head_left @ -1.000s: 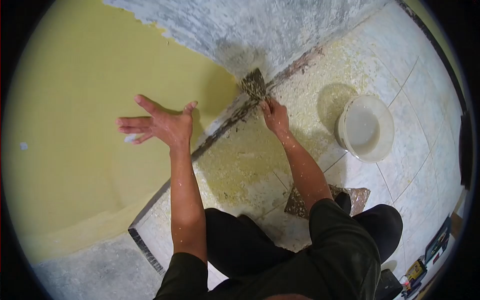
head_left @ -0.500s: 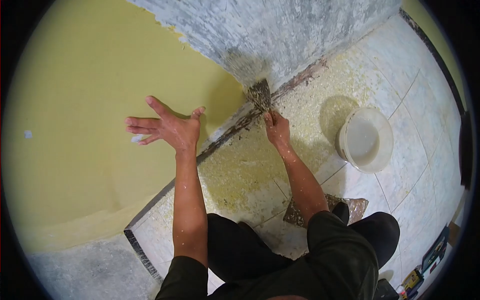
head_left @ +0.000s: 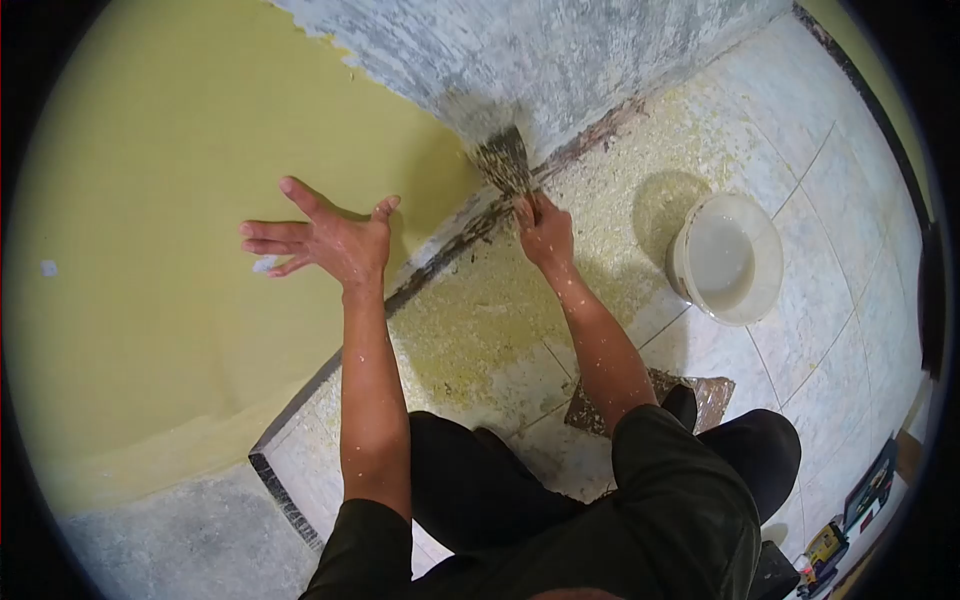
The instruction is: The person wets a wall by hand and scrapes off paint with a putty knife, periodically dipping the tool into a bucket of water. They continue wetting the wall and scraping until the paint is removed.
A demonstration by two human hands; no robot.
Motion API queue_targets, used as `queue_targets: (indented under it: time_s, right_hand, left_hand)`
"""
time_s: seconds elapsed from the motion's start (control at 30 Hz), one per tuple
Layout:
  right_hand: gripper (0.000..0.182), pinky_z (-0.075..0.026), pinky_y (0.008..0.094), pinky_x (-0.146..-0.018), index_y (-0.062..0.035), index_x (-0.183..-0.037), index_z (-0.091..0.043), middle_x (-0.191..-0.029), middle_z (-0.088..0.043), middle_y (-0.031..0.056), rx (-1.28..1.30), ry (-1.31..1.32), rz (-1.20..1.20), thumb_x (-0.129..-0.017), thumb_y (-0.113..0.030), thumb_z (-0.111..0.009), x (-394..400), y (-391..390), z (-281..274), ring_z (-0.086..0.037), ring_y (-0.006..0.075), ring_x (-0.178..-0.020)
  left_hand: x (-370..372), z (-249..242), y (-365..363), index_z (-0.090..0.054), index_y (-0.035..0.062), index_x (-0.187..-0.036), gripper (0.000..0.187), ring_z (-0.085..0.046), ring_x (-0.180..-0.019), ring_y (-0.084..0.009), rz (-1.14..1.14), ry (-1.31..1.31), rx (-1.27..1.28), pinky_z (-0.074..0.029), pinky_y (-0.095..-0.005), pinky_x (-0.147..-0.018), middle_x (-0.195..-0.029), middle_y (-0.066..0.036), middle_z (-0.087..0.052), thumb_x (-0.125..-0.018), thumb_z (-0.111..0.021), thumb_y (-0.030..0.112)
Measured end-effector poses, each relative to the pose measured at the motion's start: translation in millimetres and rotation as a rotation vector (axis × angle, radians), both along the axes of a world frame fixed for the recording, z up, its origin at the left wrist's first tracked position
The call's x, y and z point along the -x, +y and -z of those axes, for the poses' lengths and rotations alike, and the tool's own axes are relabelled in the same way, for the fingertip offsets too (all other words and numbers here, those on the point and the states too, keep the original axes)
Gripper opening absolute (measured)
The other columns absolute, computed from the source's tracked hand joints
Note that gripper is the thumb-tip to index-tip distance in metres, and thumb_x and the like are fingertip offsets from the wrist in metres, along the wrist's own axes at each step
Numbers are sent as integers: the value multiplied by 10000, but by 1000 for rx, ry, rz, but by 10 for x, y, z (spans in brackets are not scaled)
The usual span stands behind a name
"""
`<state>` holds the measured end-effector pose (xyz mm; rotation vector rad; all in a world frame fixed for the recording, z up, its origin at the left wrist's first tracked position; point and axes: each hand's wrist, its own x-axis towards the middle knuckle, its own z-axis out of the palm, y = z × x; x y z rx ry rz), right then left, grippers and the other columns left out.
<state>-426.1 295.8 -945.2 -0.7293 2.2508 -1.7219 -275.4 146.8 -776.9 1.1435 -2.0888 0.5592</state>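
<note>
Two dark-clothed knees [head_left: 755,460]: bent on the near side of the tiled floor [head_left: 820,300], below the short dark sleeves [head_left: 680,460].

Brown board [head_left: 715,398]: flat on the floor beside the right knee, partly hidden by the right arm and a dark shoe; pale flecks speckle it.

White bucket [head_left: 768,262]: upright on the tiles, to the right of the right hand and well apart from it, holding cloudy, whitish liquid.

Yellow flakes [head_left: 480,335]: scattered thickly over the floor along the wall's bottom edge.

Right hand [head_left: 546,232]: closed around the scraper's handle, low by the wall's bottom edge; flecks dot the forearm.

Left hand [head_left: 345,245]: raised over the yellow paint with fingers spread, grasping nothing; something small and white shows at the fingers. Its spread pose matches the earlier frame.

Scraper [head_left: 505,160]: compared with half a second ago, its blade has shifted slightly farther up the wall, toward the yellow paint. The blade is dark and flat, widens away from the handle, and is crusted with pale yellow bits. It lies at the wall just above the dark bottom strip, where yellow meets grey.

Wall [head_left: 180,250]: smooth yellow on the left, with a rough grey-white patch [head_left: 560,70] on the far side.
</note>
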Motion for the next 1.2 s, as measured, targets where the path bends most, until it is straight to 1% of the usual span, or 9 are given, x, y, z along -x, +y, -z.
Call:
queue_targets:
  time_s: [0.07, 0.3, 0.5, 0.57, 0.7, 0.83, 0.93, 1.07, 1.2]
  right_hand:
    - [414, -474, 456, -555, -10, -932, -639, -651, -622, 205, -87, -103, -56, -957, -410, -534, 10, 74, 286, -614, 410, -600]
    - [452, -484, 458, -566, -10, -1010, -651, -668, -639, 199, -139, 19, -43, -964, -439, -518, 35, 23, 5, -652, 354, -621]
    - [468, -488, 462, -586, -7, -932, -652, -704, -642, 219, -149, -196, -105, -945, -461, -539, -54, 91, -54, -640, 428, -693]
    - [462, -486, 441, -574, -5, -904, -656, -704, -646, 217, -15, 1, -13, -951, -450, -537, -3, -90, -182, -644, 394, -648]
    - [482, -463, 443, -558, 18, -870, -625, -698, -628, 237, -102, -115, -11, -952, -448, -536, -39, 60, 153, -619, 436, -645]
    - [461, -479, 443, -588, 20, -967, -643, -757, -650, 236, -172, -118, -88, -945, -431, -548, 25, 39, 167, -624, 460, -712]
    - [395, -500, 442, -633, -23, -1064, -663, -846, -681, 224, -100, -108, -131, -930, -384, -577, 114, 24, -159, -653, 421, -781]
    - [377, -498, 450, -638, -18, -1039, -669, -841, -680, 224, -133, -77, -112, -933, -368, -580, 139, 4, 243, -655, 416, -770]
    - [333, -504, 456, -641, -21, -1045, -669, -805, -676, 222, -166, -113, -115, -929, -324, -591, 129, 22, 147, -662, 405, -746]
  left_hand:
    - [21, -48, -19, 38, 266, -1552, 1402, 309, -1317, -596, -5, 8, 11, 60, -863, -845, -1451, -385, 313, -514, -767, 757]
    - [15, -18, 48, 47, 279, -1550, 1416, 302, -1321, -595, 7, 14, -28, 42, -870, -839, -1442, -378, 336, -511, -830, 675]
    - [44, -70, 45, 40, 279, -1551, 1437, 300, -1318, -602, -39, 22, -75, 39, -874, -834, -1446, -379, 329, -489, -857, 647]
    - [7, -20, 77, 35, 278, -1552, 1444, 298, -1317, -605, 6, 17, -37, 34, -876, -832, -1448, -378, 326, -480, -862, 641]
    - [47, -66, 77, 43, 287, -1549, 1451, 296, -1317, -607, -31, 25, -66, 17, -879, -830, -1440, -391, 326, -473, -871, 625]
    - [29, -52, 47, 49, 290, -1548, 1452, 299, -1318, -603, -11, 18, -55, 13, -878, -831, -1434, -401, 325, -477, -878, 609]
    - [43, -64, 64, 34, 292, -1550, 1440, 293, -1320, -604, -15, 31, -48, 9, -880, -826, -1445, -389, 318, -479, -872, 618]
    - [31, -53, 18, 27, 300, -1550, 1418, 287, -1323, -605, -4, 31, -10, 21, -877, -829, -1452, -385, 312, -491, -842, 666]
    - [30, -40, 13, 36, 288, -1551, 1414, 283, -1324, -606, -31, 22, -54, 38, -871, -840, -1451, -391, 305, -499, -807, 715]
